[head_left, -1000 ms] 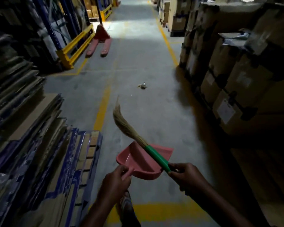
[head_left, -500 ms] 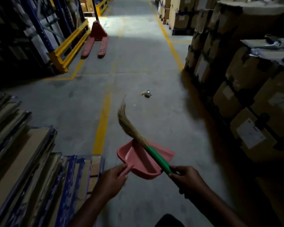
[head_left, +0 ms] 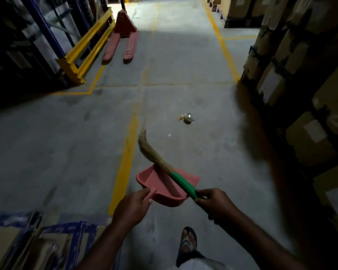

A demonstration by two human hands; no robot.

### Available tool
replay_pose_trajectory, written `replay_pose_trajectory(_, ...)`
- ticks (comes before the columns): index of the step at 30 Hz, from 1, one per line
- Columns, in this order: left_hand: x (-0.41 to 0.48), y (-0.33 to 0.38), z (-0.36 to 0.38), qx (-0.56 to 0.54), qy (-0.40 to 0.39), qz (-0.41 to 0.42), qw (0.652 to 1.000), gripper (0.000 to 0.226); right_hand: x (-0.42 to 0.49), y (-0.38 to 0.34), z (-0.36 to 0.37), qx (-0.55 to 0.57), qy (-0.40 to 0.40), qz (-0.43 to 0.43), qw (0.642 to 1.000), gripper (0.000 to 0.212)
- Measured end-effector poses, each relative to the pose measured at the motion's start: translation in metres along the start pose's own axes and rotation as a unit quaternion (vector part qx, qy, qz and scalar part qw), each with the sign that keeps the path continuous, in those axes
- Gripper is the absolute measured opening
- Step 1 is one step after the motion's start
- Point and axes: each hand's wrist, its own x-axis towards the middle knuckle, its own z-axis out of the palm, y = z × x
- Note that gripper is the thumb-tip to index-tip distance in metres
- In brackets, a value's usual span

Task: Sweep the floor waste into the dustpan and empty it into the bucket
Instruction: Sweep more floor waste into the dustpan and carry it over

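Note:
My left hand (head_left: 132,208) grips the handle of a pink dustpan (head_left: 160,185), held in the air in front of me. My right hand (head_left: 216,203) holds the green handle of a grass broom (head_left: 182,182); its bristles lie across the pan and point up and to the left. A crumpled piece of waste (head_left: 186,118) lies on the grey concrete floor ahead, with a tiny white scrap (head_left: 169,135) closer in. No bucket is in view.
Stacked cardboard boxes (head_left: 300,90) line the right side. A red pallet jack (head_left: 123,39) and a yellow rack guard (head_left: 86,53) stand at the far left. Flat cardboard on blue pallets (head_left: 37,242) sits at the near left. A yellow line (head_left: 126,158) runs down the aisle. My sandalled foot (head_left: 187,240) shows below.
I have walked forward along the aisle; the waste is now closer and the cardboard stacks on the left have slid back. Both hands keep the same hold.

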Motion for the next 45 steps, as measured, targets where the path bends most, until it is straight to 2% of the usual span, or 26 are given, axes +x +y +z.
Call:
replay_pose_trajectory(8,0.15,0.03,-0.029,-0.007,-0.022,-0.037,0.999,0.044,0.14,-0.085,-0.049,-0.031,-0.014,0.021,0.999,0.039)
replay_pose_trajectory(19,0.411,0.01,-0.056,0.007,-0.102,-0.026,0.994,0.045,0.347,-0.196,-0.074,-0.011,0.014,0.1,0.995,0.042)
replay_pose_trajectory(24,0.521,0.014,-0.081,0.068,-0.15,0.02,0.986,0.043,0.432,-0.242,-0.091,0.028,0.035,0.126,0.991,0.045)
replay_pose_trajectory(29,0.614,0.025,-0.081,0.083,-0.16,0.003,0.984,0.045,0.52,-0.268,-0.108,0.097,0.049,0.158,0.981,0.053)
replay_pose_trajectory(37,0.75,0.01,-0.004,0.084,-0.164,-0.039,0.982,0.05,0.698,-0.241,-0.123,0.101,0.034,0.172,0.979,0.054)
replay_pose_trajectory(42,0.799,-0.036,0.068,0.094,-0.173,-0.061,0.979,0.051,0.812,-0.192,-0.082,0.096,0.037,0.151,0.983,0.051)
replay_pose_trajectory(45,0.837,-0.067,0.108,0.102,-0.185,-0.047,0.976,0.05,0.866,-0.153,-0.045,0.082,0.044,0.171,0.981,0.05)
